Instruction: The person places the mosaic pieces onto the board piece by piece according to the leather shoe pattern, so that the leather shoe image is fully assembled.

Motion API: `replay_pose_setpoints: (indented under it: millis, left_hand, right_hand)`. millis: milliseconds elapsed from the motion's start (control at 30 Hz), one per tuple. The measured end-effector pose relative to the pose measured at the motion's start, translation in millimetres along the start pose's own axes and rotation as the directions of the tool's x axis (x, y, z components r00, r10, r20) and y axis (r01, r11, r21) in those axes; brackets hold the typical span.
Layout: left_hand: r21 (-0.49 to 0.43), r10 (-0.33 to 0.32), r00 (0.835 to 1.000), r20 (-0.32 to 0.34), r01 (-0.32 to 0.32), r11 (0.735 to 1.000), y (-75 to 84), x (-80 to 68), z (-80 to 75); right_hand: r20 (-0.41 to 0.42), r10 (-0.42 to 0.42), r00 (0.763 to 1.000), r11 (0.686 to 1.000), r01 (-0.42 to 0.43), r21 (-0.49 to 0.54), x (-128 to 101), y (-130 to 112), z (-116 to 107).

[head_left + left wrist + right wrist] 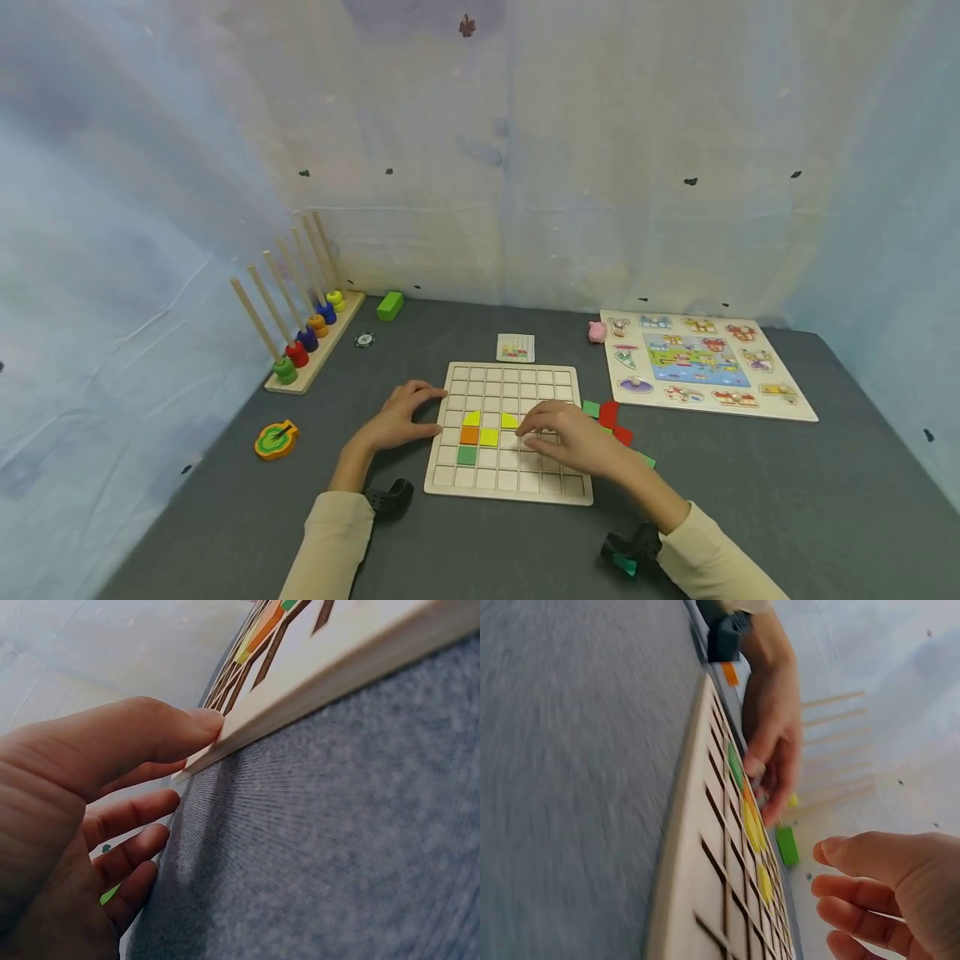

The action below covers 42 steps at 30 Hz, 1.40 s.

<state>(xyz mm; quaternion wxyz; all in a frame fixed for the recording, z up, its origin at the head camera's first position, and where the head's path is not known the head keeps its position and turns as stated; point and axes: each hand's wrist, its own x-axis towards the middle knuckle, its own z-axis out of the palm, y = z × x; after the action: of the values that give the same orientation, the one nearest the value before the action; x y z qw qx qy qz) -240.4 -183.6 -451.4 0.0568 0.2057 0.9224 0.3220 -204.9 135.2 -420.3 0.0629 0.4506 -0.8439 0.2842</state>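
Note:
A pale wooden grid board lies flat on the table, with several coloured tiles in its cells. Left of centre are a yellow corner-cut tile, an orange square, a green square and a yellow square. Another yellow tile sits beside the fingertips of my right hand, which hovers over the board. Its thumb and fingers stand apart with nothing between them in the right wrist view. My left hand rests at the board's left edge, thumb tip touching the rim.
Loose red and green tiles lie by the board's right side, partly behind my right hand. A pattern card is behind the board. At left stands a peg stacker; a knobbed picture puzzle lies at right.

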Motion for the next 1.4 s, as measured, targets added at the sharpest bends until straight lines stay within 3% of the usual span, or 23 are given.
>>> replay_pose_setpoints:
  millis: [367, 667, 933, 1400]
  left_hand:
    - [-0.008, 0.001, 1.0, 0.002, -0.001, 1.0, -1.1, 0.5, 0.6]
    - [0.004, 0.003, 1.0, 0.001, -0.003, 1.0, -2.6, 1.6, 1.6]
    - [-0.009, -0.001, 1.0, 0.001, 0.001, 1.0, -1.3, 0.8, 0.8]
    - [-0.016, 0.005, 1.0, 0.002, -0.005, 1.0, -0.5, -0.2, -0.1]
  right_hand:
    - [0.0, 0.123, 0.992, 0.992, -0.123, -0.032, -39, 23, -32]
    - [-0.002, 0.224, 0.975, 0.972, -0.224, -0.075, -68, 44, -42]
    - [-0.011, 0.357, 0.934, 0.929, -0.356, -0.1, -85, 53, -50]
    - [0.032, 0.495, 0.868, 0.868, -0.493, -0.065, -86, 57, -54]
